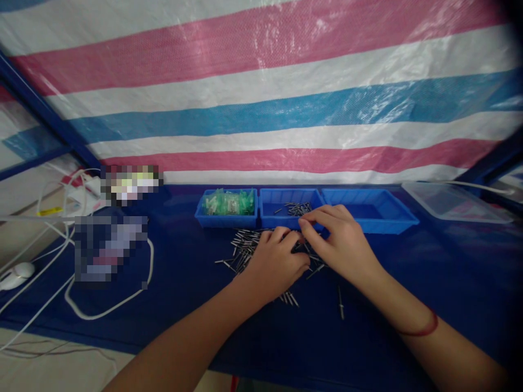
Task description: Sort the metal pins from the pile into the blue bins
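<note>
Loose metal blind rivets (241, 247) lie in a heap on the blue tabletop. My left hand (275, 261) rests over this heap with its fingers bent and spread and a gap between thumb and forefinger; its palm side is hidden. Beside it, my right hand (341, 239) is at the front edge of the middle blue bin (267, 220), thumb and forefinger tips pinched together. Whatever is between those tips is too small to make out. More rivets (298, 208) lie inside that bin. A single rivet (340, 304) lies apart, nearer to me.
The left blue bin (224, 220) holds green-and-clear plastic packets (231, 203). At the right stands another blue bin (388, 222), and beyond it a clear plastic lid or tray (449, 204). White cables (151, 261) and a white mouse (18, 275) occupy the left side. Striped sheeting (261, 125) hangs behind.
</note>
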A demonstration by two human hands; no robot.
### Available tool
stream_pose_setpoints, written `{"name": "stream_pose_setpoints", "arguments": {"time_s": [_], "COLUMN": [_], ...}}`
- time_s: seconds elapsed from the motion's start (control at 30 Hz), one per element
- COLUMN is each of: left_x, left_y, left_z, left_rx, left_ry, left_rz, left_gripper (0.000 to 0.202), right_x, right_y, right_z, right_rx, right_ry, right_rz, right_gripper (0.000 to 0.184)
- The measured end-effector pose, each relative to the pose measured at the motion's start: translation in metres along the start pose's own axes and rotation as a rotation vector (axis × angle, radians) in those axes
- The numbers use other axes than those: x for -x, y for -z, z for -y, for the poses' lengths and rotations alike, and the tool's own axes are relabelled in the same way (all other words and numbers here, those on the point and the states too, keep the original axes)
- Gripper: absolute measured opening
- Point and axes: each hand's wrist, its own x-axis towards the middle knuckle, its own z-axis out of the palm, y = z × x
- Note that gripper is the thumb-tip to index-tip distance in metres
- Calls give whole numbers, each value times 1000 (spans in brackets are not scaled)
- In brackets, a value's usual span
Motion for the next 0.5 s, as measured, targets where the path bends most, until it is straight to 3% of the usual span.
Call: {"name": "stream_pose_setpoints", "arguments": {"time_s": [0.2, 0.3, 0.5], "left_x": [-3, -4, -5], "left_y": [0, 7, 11], "left_z": [-2, 2, 10], "left_rx": [49, 228, 671], "left_ry": [47, 180, 410], "left_rz": [-107, -197, -397], "left_gripper": [21, 22, 14], "right_x": [-2, -3, -3], "right_y": [5, 8, 4], "right_z": [-1, -2, 4], "right_rx": [-74, -185, -550], "right_ry": [-15, -106, -210], "right_rz": [-31, -25, 173], "right_gripper": [16, 18, 22]}}
